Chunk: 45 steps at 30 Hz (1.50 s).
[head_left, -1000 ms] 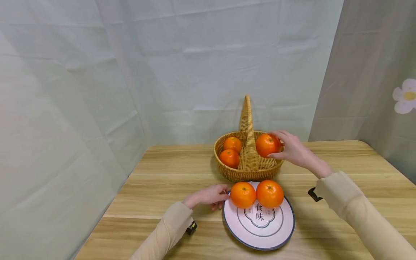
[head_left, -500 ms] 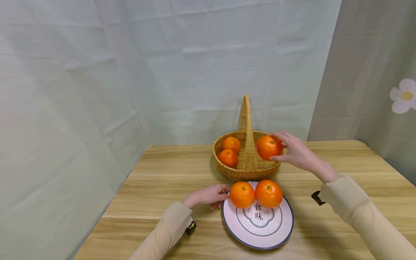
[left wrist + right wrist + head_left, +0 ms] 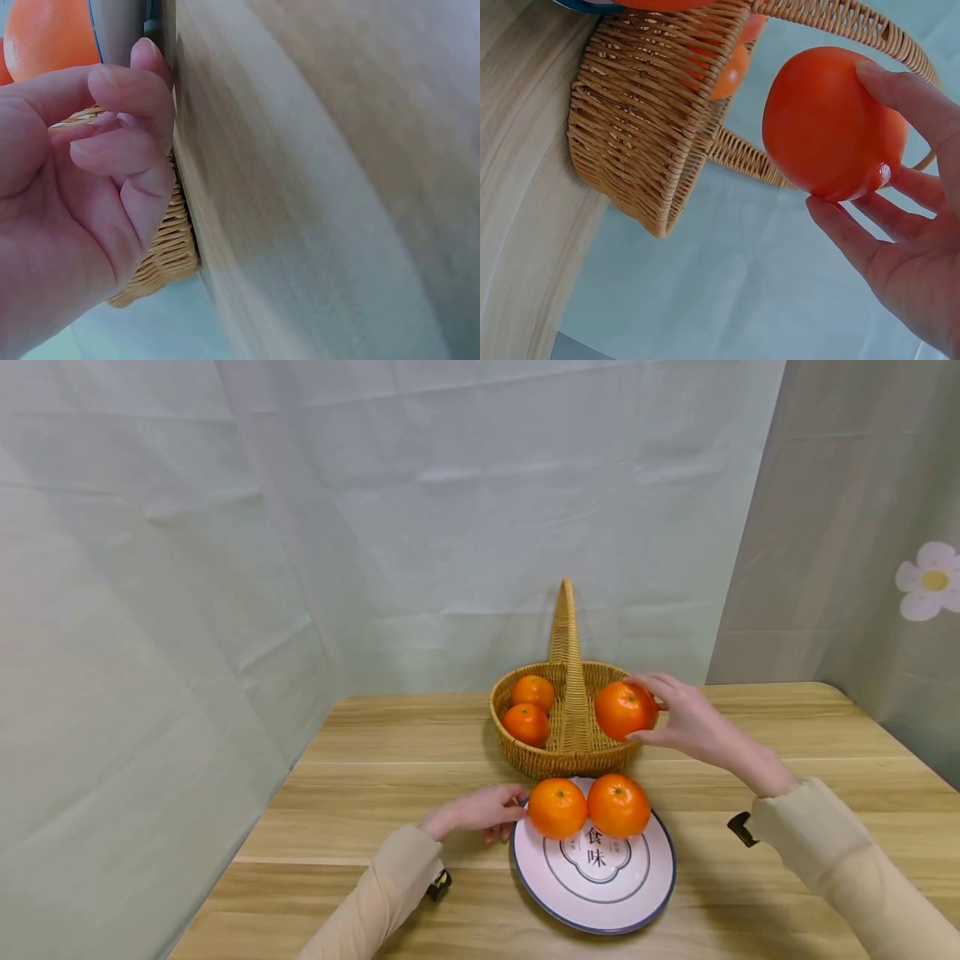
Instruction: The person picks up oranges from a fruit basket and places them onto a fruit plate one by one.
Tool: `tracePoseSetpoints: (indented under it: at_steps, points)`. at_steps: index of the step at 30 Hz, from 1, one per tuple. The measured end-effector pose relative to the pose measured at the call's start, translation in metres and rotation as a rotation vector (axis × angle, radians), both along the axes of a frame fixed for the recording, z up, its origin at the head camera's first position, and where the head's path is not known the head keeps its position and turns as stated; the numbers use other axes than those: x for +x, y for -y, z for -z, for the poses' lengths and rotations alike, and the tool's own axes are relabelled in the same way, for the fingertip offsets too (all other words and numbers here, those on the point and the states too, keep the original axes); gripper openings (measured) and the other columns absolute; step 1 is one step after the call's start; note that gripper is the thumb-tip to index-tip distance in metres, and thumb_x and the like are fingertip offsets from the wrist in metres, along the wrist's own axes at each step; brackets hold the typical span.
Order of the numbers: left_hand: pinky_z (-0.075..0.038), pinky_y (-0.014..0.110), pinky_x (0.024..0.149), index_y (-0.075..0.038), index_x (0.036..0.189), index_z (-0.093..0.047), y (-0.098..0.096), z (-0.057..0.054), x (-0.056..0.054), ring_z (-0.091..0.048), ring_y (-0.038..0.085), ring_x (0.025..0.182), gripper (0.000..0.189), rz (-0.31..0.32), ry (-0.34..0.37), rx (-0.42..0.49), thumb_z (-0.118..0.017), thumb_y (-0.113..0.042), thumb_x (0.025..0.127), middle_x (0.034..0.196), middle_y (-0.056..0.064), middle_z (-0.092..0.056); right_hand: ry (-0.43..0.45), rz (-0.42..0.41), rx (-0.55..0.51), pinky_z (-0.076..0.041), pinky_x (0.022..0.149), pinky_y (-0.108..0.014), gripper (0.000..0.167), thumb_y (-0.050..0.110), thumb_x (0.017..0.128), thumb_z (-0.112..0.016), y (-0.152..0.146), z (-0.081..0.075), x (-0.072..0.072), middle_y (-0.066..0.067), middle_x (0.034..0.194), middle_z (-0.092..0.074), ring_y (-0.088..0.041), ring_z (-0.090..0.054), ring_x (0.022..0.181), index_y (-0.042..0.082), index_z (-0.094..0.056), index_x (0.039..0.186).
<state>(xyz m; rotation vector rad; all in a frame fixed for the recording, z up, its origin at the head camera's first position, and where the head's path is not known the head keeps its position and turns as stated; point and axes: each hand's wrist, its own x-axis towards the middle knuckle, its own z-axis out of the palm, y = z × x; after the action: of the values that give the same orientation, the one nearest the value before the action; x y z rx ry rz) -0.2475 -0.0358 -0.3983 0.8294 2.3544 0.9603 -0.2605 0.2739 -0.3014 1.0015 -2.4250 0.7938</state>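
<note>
My right hand [image 3: 693,724] grips an orange [image 3: 624,711] between thumb and fingertips, in front of the right side of a wicker basket [image 3: 555,767]. In the right wrist view this orange [image 3: 829,124] is held out beside the basket's arched handle [image 3: 832,19]. My left hand [image 3: 480,810] is at the left rim of a white plate [image 3: 609,914] with a dark blue edge. In the left wrist view its fingers [image 3: 124,154] curl loosely with nothing between them. Two oranges, a left one [image 3: 557,808] and a right one [image 3: 618,806], sit side by side on the plate's far half.
Two more oranges, one behind [image 3: 533,692] and one in front [image 3: 527,725], lie in the basket's left half. The basket stands behind the plate on a wooden table [image 3: 397,739]. Pale cloth [image 3: 450,527] hangs beyond the table's far edge.
My right hand has moved slightly right and down in the head view, bringing the gripped orange off the basket's middle toward its right rim. My left hand stays at the plate.
</note>
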Motion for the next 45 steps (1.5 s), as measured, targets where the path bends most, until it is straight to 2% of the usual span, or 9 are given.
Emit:
tracePoseSetpoints:
  at_steps: [11, 21, 28, 35, 42, 45]
  points:
    - [-0.037, 0.022, 0.036, -0.005, 0.094, -0.046, -0.002, 0.001, 0.000, -0.042, 0.012, 0.039, 0.005, -0.001, 0.003, 0.001, -0.047, -0.011, 0.095, 0.058, 0.007, -0.052, -0.030, -0.018, 0.032, -0.050, 0.068, -0.039, 0.065, 0.003, 0.060, -0.083, -0.005, -0.004, 0.014, -0.016, 0.112, -0.053, -0.027, -0.053, 0.091, -0.002, -0.051, 0.117]
    - [-0.038, 0.023, 0.037, -0.006, 0.095, -0.047, -0.001, 0.002, -0.003, -0.043, 0.012, 0.039, 0.005, -0.004, -0.001, -0.016, -0.047, -0.011, 0.095, 0.059, 0.007, -0.053, -0.024, -0.064, 0.064, -0.051, 0.069, -0.035, 0.065, 0.012, 0.061, -0.084, -0.011, -0.004, 0.026, -0.013, 0.112, -0.054, -0.025, -0.054, 0.095, 0.000, -0.053, 0.117]
    - [-0.038, 0.022, 0.036, -0.006, 0.096, -0.047, -0.001, 0.002, -0.004, -0.043, 0.013, 0.039, 0.005, -0.006, 0.005, -0.011, -0.047, -0.010, 0.095, 0.058, 0.007, -0.053, 0.026, -0.037, 0.111, -0.050, 0.069, -0.036, 0.067, 0.017, 0.061, -0.084, -0.012, -0.006, 0.037, -0.011, 0.113, -0.054, -0.022, -0.056, 0.090, 0.004, -0.053, 0.118]
    - [-0.038, 0.022, 0.036, -0.007, 0.096, -0.047, 0.000, 0.002, -0.004, -0.042, 0.012, 0.039, 0.003, -0.008, 0.008, -0.014, -0.046, -0.010, 0.095, 0.059, 0.007, -0.053, 0.083, -0.069, 0.114, -0.050, 0.070, -0.034, 0.065, 0.018, 0.063, -0.084, -0.011, -0.007, 0.046, -0.008, 0.113, -0.055, -0.020, -0.057, 0.090, 0.006, -0.053, 0.119]
    - [-0.038, 0.023, 0.037, -0.007, 0.096, -0.048, 0.000, 0.003, -0.004, -0.043, 0.013, 0.040, 0.003, -0.002, -0.001, -0.011, -0.047, -0.010, 0.095, 0.059, 0.007, -0.053, 0.049, -0.088, 0.127, -0.049, 0.071, -0.037, 0.065, 0.019, 0.062, -0.084, -0.011, -0.003, 0.056, -0.005, 0.111, -0.056, -0.019, -0.055, 0.092, 0.005, -0.054, 0.117]
    - [-0.038, 0.022, 0.037, -0.007, 0.095, -0.047, 0.000, 0.003, -0.004, -0.043, 0.012, 0.040, 0.003, -0.003, 0.002, -0.012, -0.047, -0.010, 0.095, 0.059, 0.007, -0.053, 0.066, -0.105, 0.131, -0.050, 0.071, -0.035, 0.064, 0.019, 0.063, -0.084, -0.010, 0.001, 0.060, -0.005, 0.111, -0.055, -0.019, -0.054, 0.093, 0.004, -0.054, 0.117]
